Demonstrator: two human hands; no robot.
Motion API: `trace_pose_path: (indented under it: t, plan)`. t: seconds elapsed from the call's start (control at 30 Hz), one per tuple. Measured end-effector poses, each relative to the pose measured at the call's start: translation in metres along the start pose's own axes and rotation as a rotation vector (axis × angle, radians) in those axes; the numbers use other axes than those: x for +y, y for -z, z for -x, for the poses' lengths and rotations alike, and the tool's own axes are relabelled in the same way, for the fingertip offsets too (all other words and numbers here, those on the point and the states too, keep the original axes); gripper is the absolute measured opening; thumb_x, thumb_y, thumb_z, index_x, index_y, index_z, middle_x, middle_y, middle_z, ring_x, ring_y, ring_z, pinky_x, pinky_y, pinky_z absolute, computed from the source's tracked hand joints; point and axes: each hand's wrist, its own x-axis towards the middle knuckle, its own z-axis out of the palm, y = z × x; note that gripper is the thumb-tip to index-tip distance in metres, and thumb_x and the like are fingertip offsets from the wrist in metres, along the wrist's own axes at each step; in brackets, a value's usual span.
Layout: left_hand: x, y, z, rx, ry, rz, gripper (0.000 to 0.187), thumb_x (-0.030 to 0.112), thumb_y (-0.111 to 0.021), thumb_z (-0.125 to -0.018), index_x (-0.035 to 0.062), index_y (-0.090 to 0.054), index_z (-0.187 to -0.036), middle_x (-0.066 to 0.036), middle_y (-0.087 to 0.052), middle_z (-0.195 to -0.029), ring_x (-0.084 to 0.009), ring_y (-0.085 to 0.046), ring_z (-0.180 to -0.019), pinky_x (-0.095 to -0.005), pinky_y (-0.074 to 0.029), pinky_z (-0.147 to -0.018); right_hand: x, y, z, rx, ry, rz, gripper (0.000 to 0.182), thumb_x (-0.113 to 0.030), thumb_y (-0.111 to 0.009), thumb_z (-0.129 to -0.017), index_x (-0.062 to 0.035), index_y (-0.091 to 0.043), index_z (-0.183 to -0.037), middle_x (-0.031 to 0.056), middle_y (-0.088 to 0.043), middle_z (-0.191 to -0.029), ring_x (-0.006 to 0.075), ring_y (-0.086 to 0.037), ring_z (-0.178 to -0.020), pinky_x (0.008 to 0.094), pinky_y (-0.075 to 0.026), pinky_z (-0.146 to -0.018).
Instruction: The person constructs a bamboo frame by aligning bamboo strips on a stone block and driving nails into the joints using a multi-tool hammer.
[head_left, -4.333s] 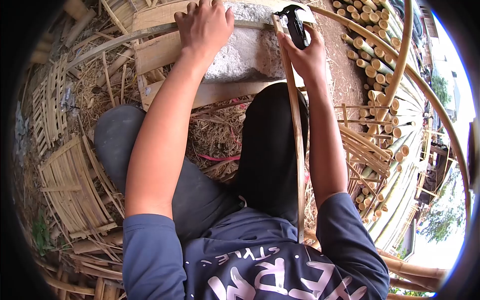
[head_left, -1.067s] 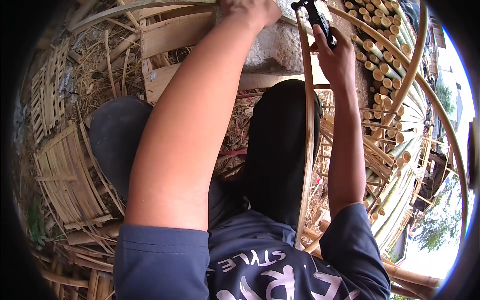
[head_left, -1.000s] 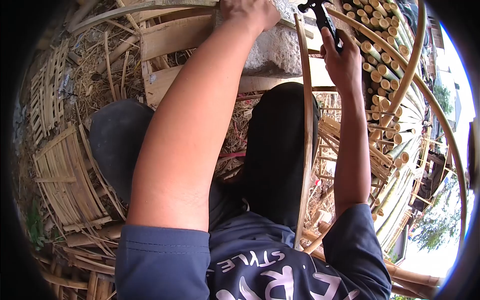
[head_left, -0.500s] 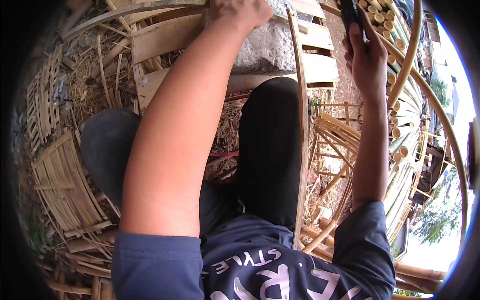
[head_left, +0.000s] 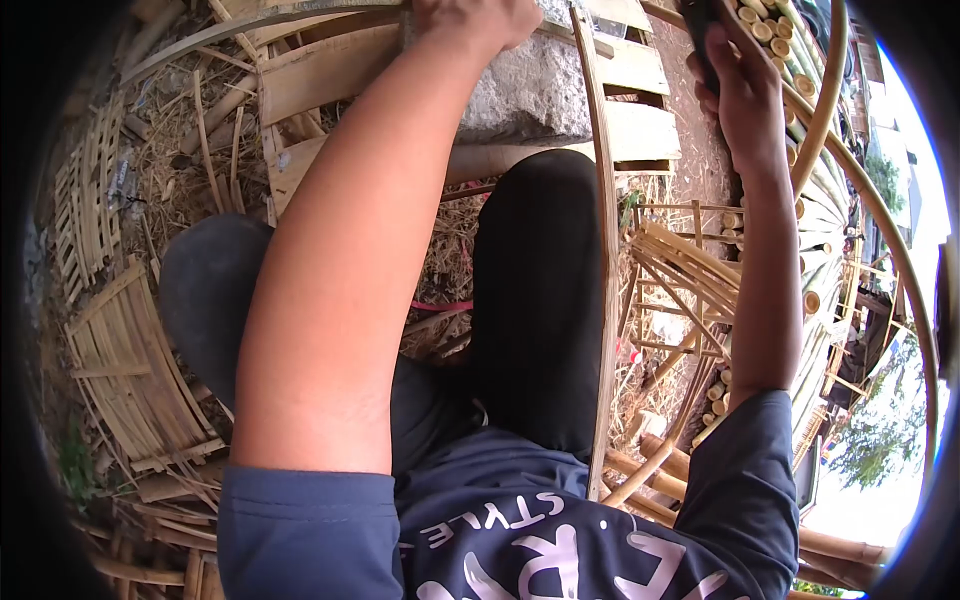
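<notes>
My left hand (head_left: 480, 20) is closed at the top edge, over the grey stone block (head_left: 530, 90), with its fingertips partly out of frame. It grips a thin bamboo strip (head_left: 270, 18) that curves off to the left. My right hand (head_left: 750, 95) is wrapped round a dark tool (head_left: 703, 40) at the upper right, apart from the block. The tool's far end is cut off by the frame. A long narrow strip of bamboo (head_left: 603, 200) stands lengthwise between my arms, beside my right knee.
Flat bamboo slats (head_left: 325, 75) lie under and around the block. Stacked bamboo poles (head_left: 815, 245) and a bamboo frame (head_left: 685, 265) are on the right. A curved pole (head_left: 895, 235) arches at the far right. Woven panels (head_left: 140, 365) lie on the left among scraps.
My right hand and forearm have shifted to the right with the dark tool. My left hand has barely moved and stays closed over the block.
</notes>
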Motion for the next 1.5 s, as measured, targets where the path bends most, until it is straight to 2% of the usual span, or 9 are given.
trace_pose_path:
  t: [0.13, 0.57, 0.67, 0.83, 0.97, 1.07, 1.17, 1.27, 1.5]
  plan:
    - [-0.009, -0.033, -0.006, 0.198, -0.039, 0.013, 0.056, 0.044, -0.036, -0.099, 0.0093, -0.051, -0.140, -0.023, -0.057, -0.135, -0.0362, -0.053, -0.126, -0.0504, -0.039, -0.108, 0.014, 0.001, -0.011, -0.335, -0.073, 0.321, 0.045, -0.032, -0.052, -0.106, -0.0189, -0.047, -0.149, -0.0033, -0.052, -0.071, 0.0023, -0.041, -0.055, 0.0192, -0.034, -0.048]
    - [0.006, 0.018, 0.010, -0.116, 0.030, 0.149, 0.050, 0.033, -0.036, -0.098, 0.0033, -0.059, -0.130, -0.024, -0.060, -0.130, -0.0349, -0.057, -0.120, -0.0470, -0.042, -0.106, -0.001, -0.017, 0.006, -0.116, -0.021, 0.209, 0.046, -0.028, -0.054, -0.105, -0.0191, -0.047, -0.149, -0.0021, -0.053, -0.068, 0.0042, -0.046, -0.050, 0.0233, -0.040, -0.043]
    - [-0.005, -0.016, 0.005, 0.232, -0.046, 0.180, 0.047, 0.031, -0.035, -0.098, 0.0043, -0.062, -0.126, -0.025, -0.062, -0.127, -0.0343, -0.058, -0.118, -0.0464, -0.042, -0.105, 0.018, -0.002, -0.005, -0.051, 0.096, 0.125, 0.047, -0.026, -0.053, -0.105, -0.0203, -0.045, -0.151, -0.0012, -0.054, -0.068, 0.0045, -0.045, -0.049, 0.0242, -0.044, -0.044]
    - [-0.008, -0.017, -0.001, 0.161, -0.090, 0.071, 0.047, 0.033, -0.036, -0.098, 0.0066, -0.062, -0.125, -0.024, -0.064, -0.124, -0.0358, -0.057, -0.120, -0.0500, -0.042, -0.106, 0.009, -0.023, 0.013, -0.218, -0.055, 0.287, 0.047, -0.029, -0.053, -0.105, -0.0174, -0.045, -0.150, -0.0029, -0.052, -0.065, 0.0041, -0.044, -0.048, 0.0232, -0.042, -0.043]
    - [0.007, -0.005, 0.011, 0.146, 0.089, 0.142, 0.050, 0.037, -0.037, -0.098, 0.0070, -0.059, -0.130, -0.022, -0.062, -0.128, -0.0372, -0.056, -0.121, -0.0516, -0.041, -0.108, 0.009, -0.013, 0.008, 0.123, 0.078, 0.248, 0.042, -0.030, -0.051, -0.106, -0.0188, -0.050, -0.147, -0.0032, -0.053, -0.066, 0.0037, -0.043, -0.048, 0.0213, -0.038, -0.042]
    - [-0.002, -0.010, 0.006, 0.138, -0.021, 0.010, 0.051, 0.039, -0.034, -0.100, 0.0072, -0.056, -0.134, -0.022, -0.059, -0.133, -0.0363, -0.056, -0.122, -0.0500, -0.041, -0.107, 0.006, -0.020, 0.015, -0.242, -0.103, 0.241, 0.043, -0.030, -0.052, -0.106, -0.0211, -0.049, -0.147, -0.0037, -0.053, -0.067, 0.0036, -0.041, -0.048, 0.0210, -0.034, -0.041]
    - [0.000, 0.000, 0.011, 0.085, -0.036, 0.105, 0.050, 0.037, -0.030, -0.102, 0.0074, -0.055, -0.134, -0.022, -0.059, -0.133, -0.0362, -0.057, -0.121, -0.0490, -0.042, -0.107, 0.006, 0.004, -0.009, 0.086, 0.006, -0.031, 0.041, -0.031, -0.050, -0.106, -0.0136, -0.053, -0.143, -0.0007, -0.056, -0.071, 0.0036, -0.042, -0.049, 0.0203, -0.034, -0.041]
    - [0.003, 0.004, 0.008, -0.052, 0.032, 0.163, 0.049, 0.033, -0.026, -0.103, 0.0060, -0.059, -0.129, -0.022, -0.060, -0.131, -0.0355, -0.058, -0.118, -0.0486, -0.044, -0.104, 0.018, 0.007, -0.021, -0.304, -0.189, 0.520, 0.040, -0.032, -0.048, -0.107, -0.0117, -0.055, -0.140, -0.0012, -0.056, -0.071, 0.0033, -0.043, -0.051, 0.0202, -0.034, -0.042]
    - [0.000, 0.002, 0.010, -0.031, 0.017, 0.054, 0.050, 0.033, -0.025, -0.104, 0.0009, -0.061, -0.119, -0.023, -0.063, -0.120, -0.0317, -0.062, -0.106, -0.0445, -0.049, -0.095, -0.040, -0.013, -0.003, -0.161, -0.126, 0.311, 0.048, -0.033, -0.049, -0.107, -0.0177, -0.042, -0.152, -0.0031, -0.054, -0.076, 0.0020, -0.038, -0.051, 0.0180, -0.029, -0.042]
